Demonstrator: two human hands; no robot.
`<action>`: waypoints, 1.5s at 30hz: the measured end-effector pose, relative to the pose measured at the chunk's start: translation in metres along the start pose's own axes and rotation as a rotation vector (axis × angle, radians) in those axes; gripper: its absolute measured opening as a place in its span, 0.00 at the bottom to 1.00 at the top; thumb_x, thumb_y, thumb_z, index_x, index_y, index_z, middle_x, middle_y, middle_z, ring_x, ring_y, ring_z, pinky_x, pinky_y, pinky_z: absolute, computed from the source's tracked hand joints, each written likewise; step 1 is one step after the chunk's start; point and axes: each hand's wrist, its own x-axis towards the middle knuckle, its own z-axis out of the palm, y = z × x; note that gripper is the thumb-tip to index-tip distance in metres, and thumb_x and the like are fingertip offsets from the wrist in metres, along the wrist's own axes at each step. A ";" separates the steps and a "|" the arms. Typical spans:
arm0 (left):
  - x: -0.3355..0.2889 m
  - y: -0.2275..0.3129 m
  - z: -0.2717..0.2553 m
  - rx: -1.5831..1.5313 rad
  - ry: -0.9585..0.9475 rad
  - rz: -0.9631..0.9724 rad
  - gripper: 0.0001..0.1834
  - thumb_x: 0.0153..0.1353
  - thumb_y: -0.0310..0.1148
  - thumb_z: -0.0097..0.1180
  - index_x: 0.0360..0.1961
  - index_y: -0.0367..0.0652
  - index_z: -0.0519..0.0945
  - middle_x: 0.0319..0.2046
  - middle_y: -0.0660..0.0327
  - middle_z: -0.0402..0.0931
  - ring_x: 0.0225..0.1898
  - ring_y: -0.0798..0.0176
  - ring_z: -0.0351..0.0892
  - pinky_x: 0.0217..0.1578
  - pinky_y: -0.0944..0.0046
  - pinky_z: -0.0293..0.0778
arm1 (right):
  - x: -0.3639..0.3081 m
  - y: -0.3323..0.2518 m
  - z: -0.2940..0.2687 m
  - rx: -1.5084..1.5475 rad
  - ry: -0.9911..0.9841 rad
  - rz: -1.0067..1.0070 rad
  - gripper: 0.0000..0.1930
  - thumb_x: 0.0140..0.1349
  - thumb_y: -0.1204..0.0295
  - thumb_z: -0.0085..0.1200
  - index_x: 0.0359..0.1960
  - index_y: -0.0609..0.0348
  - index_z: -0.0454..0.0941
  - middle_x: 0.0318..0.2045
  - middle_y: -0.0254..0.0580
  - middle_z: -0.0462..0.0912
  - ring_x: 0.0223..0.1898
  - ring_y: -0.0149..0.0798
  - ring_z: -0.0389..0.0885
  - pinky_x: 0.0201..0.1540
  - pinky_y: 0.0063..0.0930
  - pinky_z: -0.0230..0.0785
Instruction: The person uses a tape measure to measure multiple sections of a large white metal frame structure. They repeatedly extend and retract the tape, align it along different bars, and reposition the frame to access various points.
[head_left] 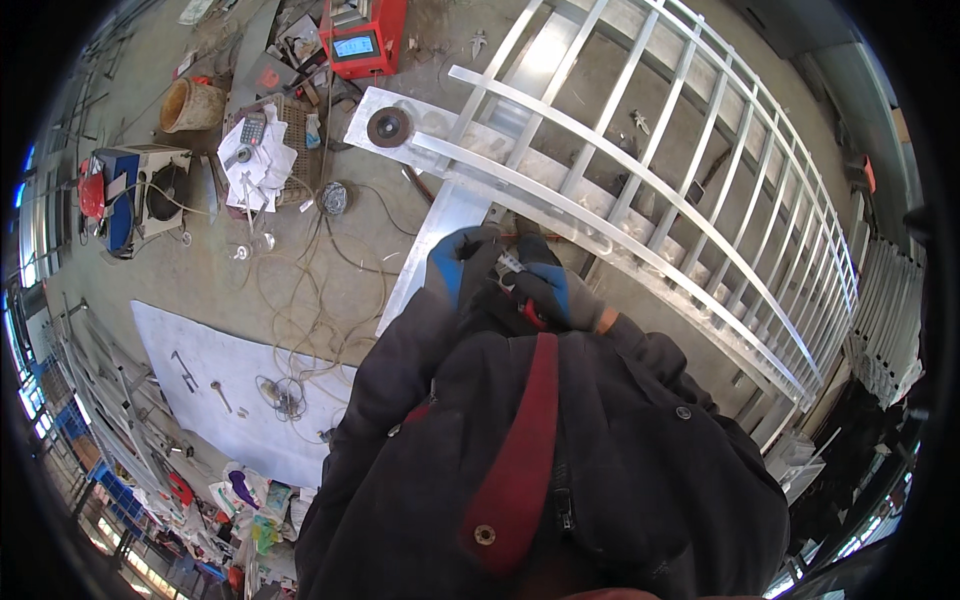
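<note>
Your left hand (462,265), in a grey and blue work glove, and your right hand (552,290), gloved the same way, are brought close together in front of your chest. A small, pale, silvery piece with dark markings (509,262) shows in the gap between them. Your right hand is curled closed about its lower end; your left hand has its fingers bent just beside it, but you cannot tell from this view whether they grip anything. A small red and black object (533,314) shows at the lower edge of your right hand, partly hidden.

Ahead of you and to your right stretches a long, silver, ladder-like metal frame (640,170) with many crossbars. At its near left end, a round brown disc with a dark centre (389,126) lies flat on a pale metal plate (362,112). Beyond that plate stands a red box with a lit blue screen (362,47).

To your left, loose white papers (258,170) lie over a brown woven basket (293,130), with a grey calculator (253,128) on top. Thin yellowish hose (312,290) loops across the grey floor (215,270), near a large whitish sheet (215,350) bearing metal tools (221,397).
</note>
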 end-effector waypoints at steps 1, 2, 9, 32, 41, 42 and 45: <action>0.006 0.005 -0.001 0.051 0.005 -0.034 0.13 0.70 0.28 0.64 0.53 0.35 0.85 0.46 0.58 0.87 0.47 0.68 0.83 0.50 0.66 0.79 | 0.000 -0.002 -0.001 -0.016 0.019 -0.067 0.18 0.77 0.56 0.51 0.50 0.56 0.85 0.37 0.43 0.88 0.40 0.39 0.86 0.47 0.34 0.76; 0.012 0.010 -0.002 0.032 0.021 -0.013 0.13 0.70 0.28 0.64 0.53 0.34 0.85 0.46 0.58 0.87 0.47 0.68 0.83 0.50 0.66 0.78 | 0.000 -0.004 -0.003 -0.051 0.045 -0.123 0.17 0.78 0.58 0.51 0.52 0.56 0.85 0.38 0.40 0.87 0.41 0.35 0.85 0.48 0.31 0.76; 0.040 0.010 -0.015 -0.103 0.015 0.033 0.21 0.75 0.35 0.58 0.63 0.33 0.78 0.55 0.55 0.83 0.53 0.62 0.83 0.57 0.62 0.78 | 0.015 -0.003 -0.002 0.009 0.081 -0.178 0.16 0.79 0.63 0.50 0.55 0.60 0.83 0.38 0.44 0.86 0.40 0.35 0.84 0.47 0.29 0.76; 0.021 -0.053 -0.067 0.097 -0.355 -0.122 0.19 0.72 0.36 0.58 0.58 0.37 0.83 0.44 0.59 0.85 0.44 0.69 0.82 0.45 0.66 0.78 | 0.106 -0.043 -0.040 0.088 0.039 -0.419 0.20 0.79 0.69 0.48 0.67 0.67 0.76 0.60 0.46 0.83 0.61 0.41 0.82 0.64 0.33 0.75; -0.066 -0.173 -0.067 -0.056 0.162 -0.452 0.14 0.73 0.40 0.59 0.46 0.42 0.89 0.33 0.62 0.85 0.32 0.70 0.81 0.35 0.66 0.77 | 0.178 0.022 -0.048 0.187 -0.477 -0.073 0.21 0.81 0.60 0.49 0.66 0.60 0.79 0.48 0.40 0.88 0.43 0.31 0.87 0.47 0.28 0.81; -0.074 -0.190 -0.064 -0.069 0.213 -0.467 0.13 0.74 0.38 0.59 0.48 0.41 0.88 0.33 0.63 0.84 0.32 0.70 0.80 0.34 0.67 0.77 | 0.186 0.029 -0.043 0.105 -0.491 -0.187 0.20 0.81 0.62 0.51 0.65 0.60 0.80 0.47 0.38 0.88 0.42 0.31 0.87 0.46 0.28 0.81; -0.102 -0.235 -0.067 -0.033 0.401 -0.433 0.13 0.71 0.37 0.60 0.48 0.43 0.89 0.26 0.67 0.81 0.22 0.73 0.74 0.22 0.67 0.70 | 0.211 0.036 -0.056 -0.163 -0.748 -0.076 0.19 0.77 0.59 0.56 0.60 0.56 0.84 0.51 0.43 0.88 0.48 0.32 0.83 0.57 0.31 0.77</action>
